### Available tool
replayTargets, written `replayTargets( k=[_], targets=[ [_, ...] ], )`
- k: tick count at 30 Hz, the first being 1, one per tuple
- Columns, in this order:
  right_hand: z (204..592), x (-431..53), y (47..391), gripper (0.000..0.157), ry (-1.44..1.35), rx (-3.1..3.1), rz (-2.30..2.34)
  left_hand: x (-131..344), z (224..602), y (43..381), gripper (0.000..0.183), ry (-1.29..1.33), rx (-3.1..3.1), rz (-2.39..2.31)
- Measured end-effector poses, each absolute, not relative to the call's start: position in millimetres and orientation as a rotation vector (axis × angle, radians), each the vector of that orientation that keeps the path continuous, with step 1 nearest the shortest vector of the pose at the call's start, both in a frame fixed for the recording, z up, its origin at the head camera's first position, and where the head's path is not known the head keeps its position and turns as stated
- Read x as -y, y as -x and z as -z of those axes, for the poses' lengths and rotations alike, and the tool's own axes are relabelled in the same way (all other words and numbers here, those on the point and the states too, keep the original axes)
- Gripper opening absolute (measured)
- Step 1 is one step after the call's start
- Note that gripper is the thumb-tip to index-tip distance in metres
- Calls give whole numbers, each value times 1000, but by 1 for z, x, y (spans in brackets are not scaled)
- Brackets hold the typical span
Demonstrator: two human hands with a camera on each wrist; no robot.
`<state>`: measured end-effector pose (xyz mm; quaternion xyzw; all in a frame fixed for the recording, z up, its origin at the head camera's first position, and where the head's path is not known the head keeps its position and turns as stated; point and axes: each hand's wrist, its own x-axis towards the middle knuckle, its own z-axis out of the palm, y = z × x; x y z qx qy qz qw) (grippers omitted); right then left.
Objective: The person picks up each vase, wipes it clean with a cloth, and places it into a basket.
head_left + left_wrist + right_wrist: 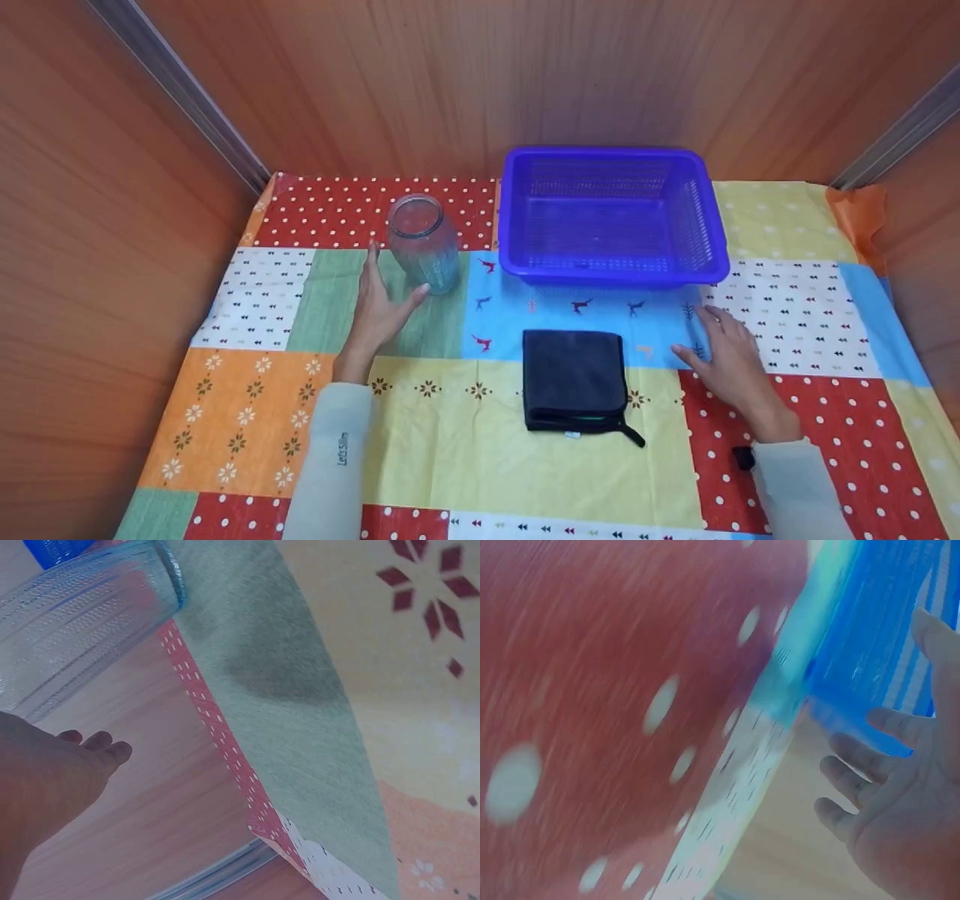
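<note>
The left hand [379, 309] is standing by the glass jar [426, 251], thumb and fingers apart, perhaps for its width. The right hand [733, 364] is hovering, fingers spread.

The jar [435, 259] looks like clear glass, glossy and see-through, its rim smooth and its wall worked with ribs and fine raised texture. The basket [615, 277] is moulded plastic with a smooth, mildly shiny rim and perforated, lattice-like sides. The zip-style case [574, 371] has a dull, soft-looking covering, either fabric or leather-like, which is hard to tell, with a matt strap [634, 434]. The tablecloth [570, 476] is thin printed cloth, mostly matt and lightly creased. The panels [450, 82] show smooth wood grain with a faint sheen; the edge strips [184, 97] look like dull, brushed metal. The sleeves [328, 465] are smooth, matt fabric.
</note>
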<state>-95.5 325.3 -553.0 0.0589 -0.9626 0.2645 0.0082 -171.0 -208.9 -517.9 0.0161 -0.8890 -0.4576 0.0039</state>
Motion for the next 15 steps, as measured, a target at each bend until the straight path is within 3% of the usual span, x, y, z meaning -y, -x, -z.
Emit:
replayTargets(
  k=[15],
  targets=[
    [561,-260,99,69,-456,2962,-943,183,500,179,113,-67,2474,1603]
  ],
)
